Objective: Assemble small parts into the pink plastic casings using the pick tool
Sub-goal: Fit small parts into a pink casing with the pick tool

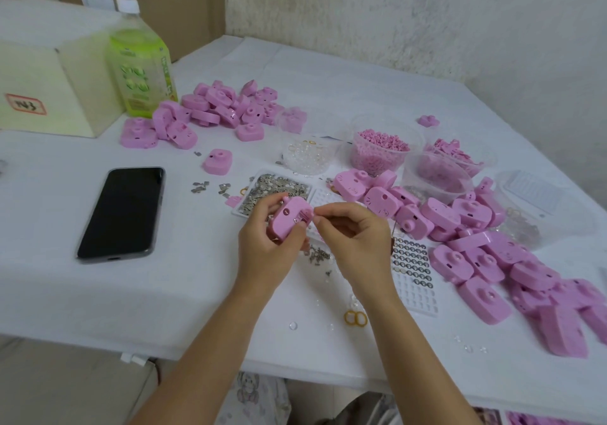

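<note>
My left hand grips the pink casing, fingers curled round it. My right hand pinches a small part at its right edge.

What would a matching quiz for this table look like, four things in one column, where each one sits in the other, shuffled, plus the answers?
Things:
1. phone
2. green bottle
3. pink casing being worked on
4. yellow rings

Places:
A. gripped in the left hand
B. upright beside the cream box
C. on the cloth beside the right forearm
D. lying flat, screen dark

Pairs: 1-D, 2-B, 3-A, 4-C.
</note>
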